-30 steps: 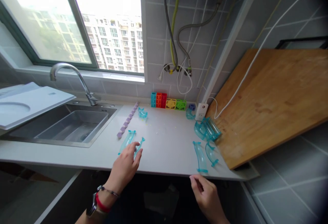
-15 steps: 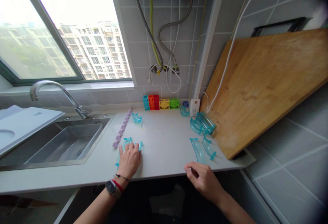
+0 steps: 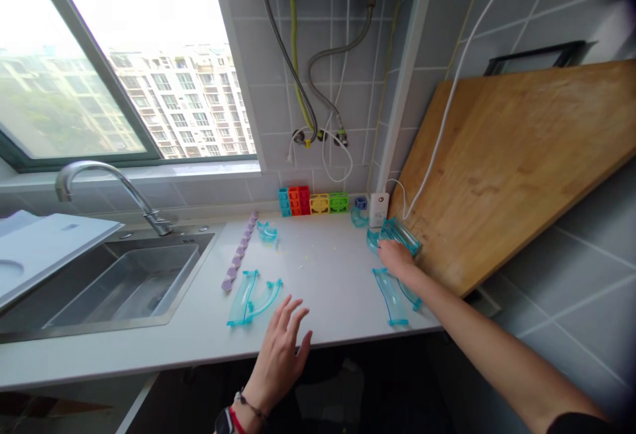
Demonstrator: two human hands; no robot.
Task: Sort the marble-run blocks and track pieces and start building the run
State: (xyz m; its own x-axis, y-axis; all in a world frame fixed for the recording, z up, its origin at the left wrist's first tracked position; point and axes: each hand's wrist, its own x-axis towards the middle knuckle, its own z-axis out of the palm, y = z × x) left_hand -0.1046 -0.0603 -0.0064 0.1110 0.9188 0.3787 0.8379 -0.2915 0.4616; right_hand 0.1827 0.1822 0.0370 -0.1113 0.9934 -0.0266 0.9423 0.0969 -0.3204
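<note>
My left hand (image 3: pixel 283 348) hovers open over the front edge of the white counter (image 3: pixel 318 275), fingers spread, just right of two joined teal curved track pieces (image 3: pixel 251 298). My right hand (image 3: pixel 395 256) reaches far across to a pile of teal track pieces (image 3: pixel 397 235) at the foot of the wooden board; its fingers rest on the pile and I cannot see whether they grip one. Two more teal track pieces (image 3: pixel 392 295) lie under my right forearm.
A steel sink (image 3: pixel 119 281) with a tap (image 3: pixel 109 185) lies at left, a white board (image 3: pixel 40 248) over it. A purple strip (image 3: pixel 239 252), coloured blocks (image 3: pixel 313 201), a small white device (image 3: pixel 378 209) and a large leaning wooden board (image 3: pixel 511 156) surround the counter.
My left hand has let go of the two teal pieces and drawn back to the right. My right hand has stretched from the counter's front edge to the pile by the wooden board.
</note>
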